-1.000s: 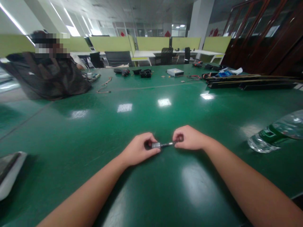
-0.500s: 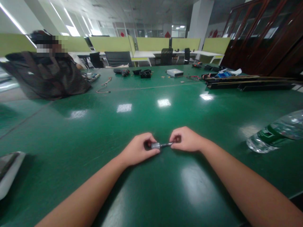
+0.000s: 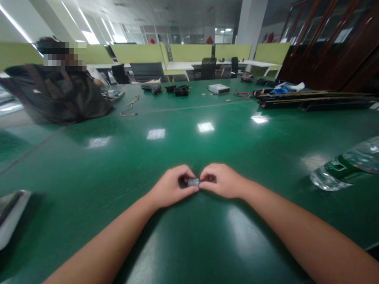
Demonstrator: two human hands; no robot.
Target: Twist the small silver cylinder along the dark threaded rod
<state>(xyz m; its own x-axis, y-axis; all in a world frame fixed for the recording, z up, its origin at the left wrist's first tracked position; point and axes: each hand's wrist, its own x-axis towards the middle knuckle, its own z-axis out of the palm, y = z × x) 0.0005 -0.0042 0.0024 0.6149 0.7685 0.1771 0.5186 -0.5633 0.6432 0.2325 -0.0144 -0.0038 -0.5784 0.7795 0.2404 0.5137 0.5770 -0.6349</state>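
Note:
A small grey cylinder (image 3: 193,182) lies lengthwise between my two hands, just over the green table (image 3: 177,150). My left hand (image 3: 173,186) is closed on it, with the thumb in front and the fingers curled behind. Pressed together at the cylinder's right end are the thumb and fingertips of my right hand (image 3: 223,180). The thin metal rod that sticks out from that end is now hidden by the right fingers. I cannot make out exactly what kind of tool or part this is.
A clear bottle with a green label (image 3: 340,169) lies at the right. A white-edged object (image 3: 14,221) is cut off at the left. A large dark bag (image 3: 65,94), a person, a white box (image 3: 219,89) and black strips (image 3: 308,101) are farther back.
My right hand has moved left along the metal rod, up to the grey cylinder, and the rod has gone from sight. My left hand has kept its hold and place.

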